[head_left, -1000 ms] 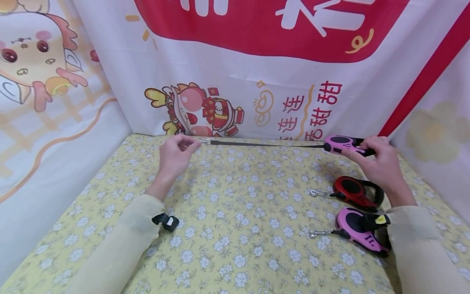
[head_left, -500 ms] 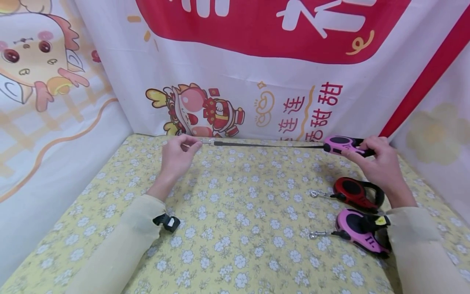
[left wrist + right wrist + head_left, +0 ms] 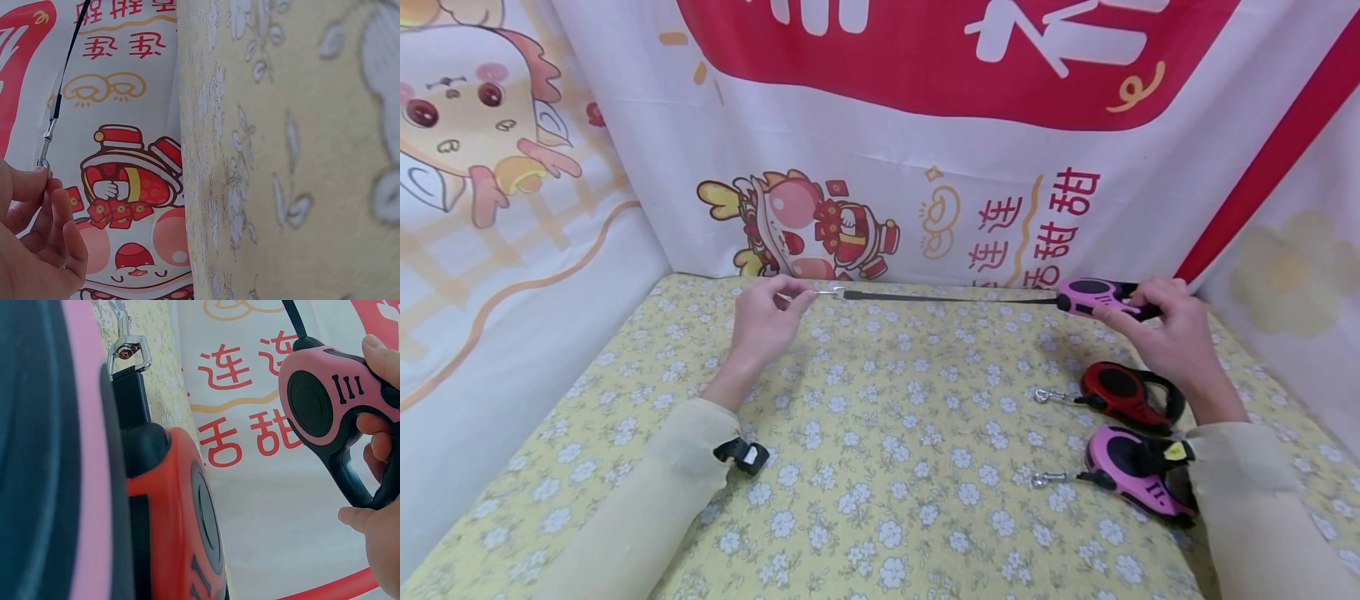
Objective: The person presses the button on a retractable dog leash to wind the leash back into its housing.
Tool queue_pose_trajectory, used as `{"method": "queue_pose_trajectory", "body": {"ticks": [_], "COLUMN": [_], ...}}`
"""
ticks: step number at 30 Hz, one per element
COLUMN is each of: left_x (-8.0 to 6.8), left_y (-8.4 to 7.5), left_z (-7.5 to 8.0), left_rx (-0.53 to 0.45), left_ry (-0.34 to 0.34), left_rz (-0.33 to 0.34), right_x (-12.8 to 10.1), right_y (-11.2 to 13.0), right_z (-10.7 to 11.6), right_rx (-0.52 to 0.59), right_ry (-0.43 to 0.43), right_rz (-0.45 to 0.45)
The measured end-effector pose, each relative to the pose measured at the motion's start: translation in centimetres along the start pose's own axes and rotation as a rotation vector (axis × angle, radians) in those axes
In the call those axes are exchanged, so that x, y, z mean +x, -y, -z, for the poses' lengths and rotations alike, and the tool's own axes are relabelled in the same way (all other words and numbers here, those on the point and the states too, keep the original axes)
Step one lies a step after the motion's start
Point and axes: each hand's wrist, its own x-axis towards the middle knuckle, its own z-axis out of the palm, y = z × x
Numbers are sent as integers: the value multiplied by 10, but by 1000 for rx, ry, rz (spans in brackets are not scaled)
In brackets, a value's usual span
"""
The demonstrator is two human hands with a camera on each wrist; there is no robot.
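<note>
My right hand (image 3: 1176,333) grips the black handle of a pink and black retractable dog leash (image 3: 1081,297) at the back right. In the right wrist view, fingers pass through the handle loop of that leash (image 3: 312,403), with the thumb on top. A black strap (image 3: 947,298) runs left from its casing, nearly level and almost straight. At the strap's end, my left hand (image 3: 766,321) pinches a silver metal clip (image 3: 831,292). Thumb and forefinger hold the tip of the clip (image 3: 45,147) in the left wrist view, the other fingers loosely bent.
Below the right hand lie a red retractable leash (image 3: 1112,385) and a second pink one (image 3: 1120,462), their clips pointing left. The right sleeve (image 3: 1255,492) and its black wrist strap overlap the pink one. A printed curtain (image 3: 880,142) hangs behind the flowered tablecloth (image 3: 880,467).
My left hand and the clip have shifted slightly to the right. The right hand and held leash have moved a touch left, so the stretched strap is a little shorter.
</note>
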Motion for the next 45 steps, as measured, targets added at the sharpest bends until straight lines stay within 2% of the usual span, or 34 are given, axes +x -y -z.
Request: {"method": "queue_pose_trajectory", "body": {"ticks": [10, 29, 45], "left_x": [0, -1, -5], "left_y": [0, -2, -5], "left_z": [-2, -5, -6], "left_rx": [9, 16, 18], "left_ry": [3, 36, 49], "left_rz": [-41, -18, -30], "right_x": [0, 0, 0], "right_y": [3, 5, 4], "right_z": [0, -2, -4], "right_rx": [10, 20, 26], "right_ry": [-3, 10, 17], "right_rz": [28, 40, 47]}}
